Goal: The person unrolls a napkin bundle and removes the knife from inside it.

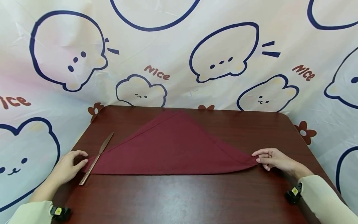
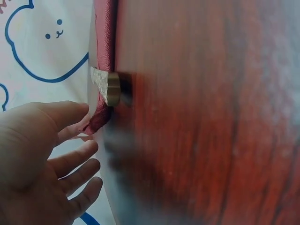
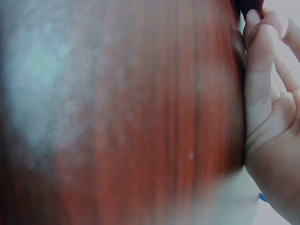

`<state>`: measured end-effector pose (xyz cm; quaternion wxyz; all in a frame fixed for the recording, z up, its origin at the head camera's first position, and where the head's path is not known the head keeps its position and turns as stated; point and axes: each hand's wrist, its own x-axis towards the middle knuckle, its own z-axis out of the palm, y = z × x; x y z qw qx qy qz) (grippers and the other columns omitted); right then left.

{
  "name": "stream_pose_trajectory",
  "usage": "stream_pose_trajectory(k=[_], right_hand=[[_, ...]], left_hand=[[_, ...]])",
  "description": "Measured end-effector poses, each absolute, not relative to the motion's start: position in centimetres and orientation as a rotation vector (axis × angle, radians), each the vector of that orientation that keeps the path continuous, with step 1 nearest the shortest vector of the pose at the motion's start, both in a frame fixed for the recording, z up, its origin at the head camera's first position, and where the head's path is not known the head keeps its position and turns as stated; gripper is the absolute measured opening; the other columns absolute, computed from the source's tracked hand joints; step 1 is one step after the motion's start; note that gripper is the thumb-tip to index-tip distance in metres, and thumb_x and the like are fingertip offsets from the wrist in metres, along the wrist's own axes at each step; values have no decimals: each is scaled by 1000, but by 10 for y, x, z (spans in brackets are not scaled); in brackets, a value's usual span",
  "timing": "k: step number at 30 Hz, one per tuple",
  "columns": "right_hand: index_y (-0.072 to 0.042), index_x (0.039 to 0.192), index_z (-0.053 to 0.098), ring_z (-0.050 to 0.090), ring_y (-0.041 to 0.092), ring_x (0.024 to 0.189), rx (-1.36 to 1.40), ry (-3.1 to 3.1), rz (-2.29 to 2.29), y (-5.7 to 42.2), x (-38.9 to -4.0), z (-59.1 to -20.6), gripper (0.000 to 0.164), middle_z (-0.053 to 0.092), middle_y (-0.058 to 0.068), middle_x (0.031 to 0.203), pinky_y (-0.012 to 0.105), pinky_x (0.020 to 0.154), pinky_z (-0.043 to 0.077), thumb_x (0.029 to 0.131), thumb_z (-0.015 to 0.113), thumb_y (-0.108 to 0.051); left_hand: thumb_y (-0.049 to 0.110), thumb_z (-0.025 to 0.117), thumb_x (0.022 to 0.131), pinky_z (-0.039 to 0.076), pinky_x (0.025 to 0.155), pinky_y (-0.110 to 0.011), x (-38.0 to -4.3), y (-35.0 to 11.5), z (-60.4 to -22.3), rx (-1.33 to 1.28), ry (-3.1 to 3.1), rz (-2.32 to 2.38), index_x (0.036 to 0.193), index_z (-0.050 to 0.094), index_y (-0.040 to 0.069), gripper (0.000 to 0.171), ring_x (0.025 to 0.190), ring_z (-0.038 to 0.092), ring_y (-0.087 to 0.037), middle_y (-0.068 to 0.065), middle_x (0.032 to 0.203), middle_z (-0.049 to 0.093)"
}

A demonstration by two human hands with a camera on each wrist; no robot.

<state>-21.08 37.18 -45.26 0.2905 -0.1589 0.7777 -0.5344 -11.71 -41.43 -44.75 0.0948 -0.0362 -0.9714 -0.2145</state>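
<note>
A dark red cloth napkin [image 1: 173,146] lies folded into a triangle on the table, its peak towards the far edge. Across its left corner rests a table knife [image 1: 96,160] with a patterned handle, blade pointing away. My left hand [image 1: 67,166] is beside that corner, thumb and fingers apart; in the left wrist view, the napkin's tip [image 2: 96,124] shows near the spread fingers, and the knife handle's end [image 2: 112,89] sticks out over the cloth. With thumb and fingertips, my right hand [image 1: 275,160] pinches the napkin's right corner, partly hidden by the fingers.
The brown wooden table [image 1: 179,199] has rounded far corners. A pale curtain [image 1: 179,56] with bear drawings hangs behind and around it. Each wrist carries a small black camera, such as the one on the right wrist [image 1: 293,194].
</note>
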Motion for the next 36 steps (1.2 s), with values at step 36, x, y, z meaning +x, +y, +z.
stream_pose_trajectory(k=[36], right_hand=[[0, 127, 62, 59, 1, 60, -395, 2090, -1426, 373, -213, -457, 30, 67, -8, 76, 22, 58, 54, 101, 60, -14]], left_hand=[[11, 64, 97, 46, 80, -62, -119, -392, -432, -53, -2886, -667, 114, 63, -3, 22, 102, 59, -48, -32, 112, 64]])
